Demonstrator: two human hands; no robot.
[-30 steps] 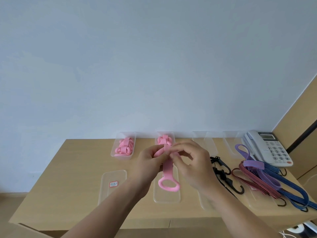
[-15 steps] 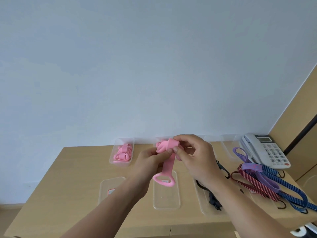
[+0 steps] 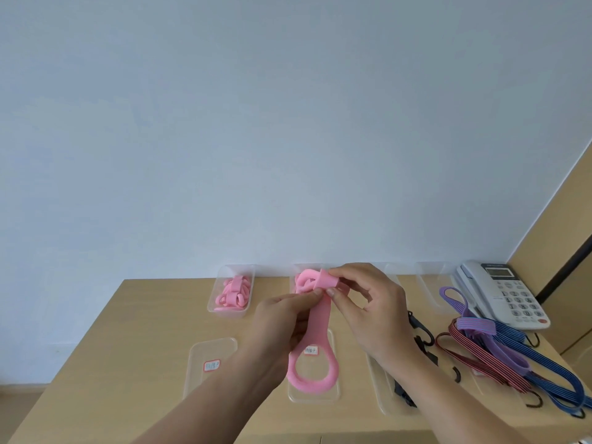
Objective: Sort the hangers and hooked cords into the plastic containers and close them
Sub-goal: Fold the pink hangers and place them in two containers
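Both hands hold one pink strap hanger (image 3: 315, 363) above the table's middle. My left hand (image 3: 282, 318) pinches its strap partway up. My right hand (image 3: 365, 302) grips the folded top end. The hanger's ring hangs down over a clear lid (image 3: 333, 394). A clear container (image 3: 230, 291) at the back left holds several pink hangers. Behind my hands a second container (image 3: 299, 277) also holds pink hangers and is partly hidden. Hooked cords lie at the right: red (image 3: 474, 357), purple (image 3: 480, 328), blue (image 3: 538, 357) and black (image 3: 419, 334).
A labelled clear lid (image 3: 209, 363) lies at the front left, another lid (image 3: 382, 392) under the black cord. Two more clear containers (image 3: 431, 283) stand at the back right. A white telephone (image 3: 503, 293) sits by the wooden panel at the right.
The hanger's top end has been folded over further by my right hand. Both hands with the hanger stay above the middle lid, with the ring hanging lower in view.
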